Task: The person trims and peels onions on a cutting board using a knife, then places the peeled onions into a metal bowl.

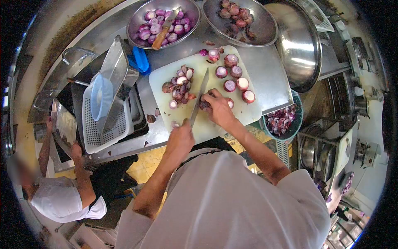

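One onion lies under the right fingers

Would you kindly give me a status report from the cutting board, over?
Left hand grips knife. Right hand holds onion on board. Trimmings, cut onions close by.

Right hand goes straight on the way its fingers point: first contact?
Past the onion it holds, the right hand would likely meet the knife blade; their exact gap is unclear.
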Demonstrator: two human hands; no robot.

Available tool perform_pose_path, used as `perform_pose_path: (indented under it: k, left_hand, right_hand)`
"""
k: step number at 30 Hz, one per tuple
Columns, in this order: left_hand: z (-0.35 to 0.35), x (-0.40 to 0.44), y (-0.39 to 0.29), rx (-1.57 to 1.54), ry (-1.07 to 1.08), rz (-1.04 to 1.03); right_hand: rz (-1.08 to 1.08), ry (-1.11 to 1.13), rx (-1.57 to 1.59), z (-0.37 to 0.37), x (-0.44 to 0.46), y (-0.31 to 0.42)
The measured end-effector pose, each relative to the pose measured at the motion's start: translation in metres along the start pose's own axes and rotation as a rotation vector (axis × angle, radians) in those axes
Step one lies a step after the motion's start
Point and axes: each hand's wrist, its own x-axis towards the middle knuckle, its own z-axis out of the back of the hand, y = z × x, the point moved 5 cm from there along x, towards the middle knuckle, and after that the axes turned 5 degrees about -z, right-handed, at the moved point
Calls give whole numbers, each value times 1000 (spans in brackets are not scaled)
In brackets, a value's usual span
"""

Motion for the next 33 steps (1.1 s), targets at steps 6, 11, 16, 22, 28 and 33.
perform_pose_path:
  k: [6,11,16,22,28,33]
  left_hand:
    - [-11,47,19,-100,-132,-102]
    - [1,16,57,-133,-159,-8]
    - [12,8,57,-255,-103,192]
    - [43,-18,11,11,-197,-48]
    - [48,-44,-9,59,-4,19]
    - [50,-56,-20,93,91,65]
  right_hand:
    - [-79,67,15,18,-7,12]
    - [-152,33,-8,14,-3,-9]
    - [-28,-172,485,3,8,-13]
    - [-28,-28,246,5,3,-12]
    - [-127,30,151,9,0,-14]
    - [-112,16,151,4,-3,-13]
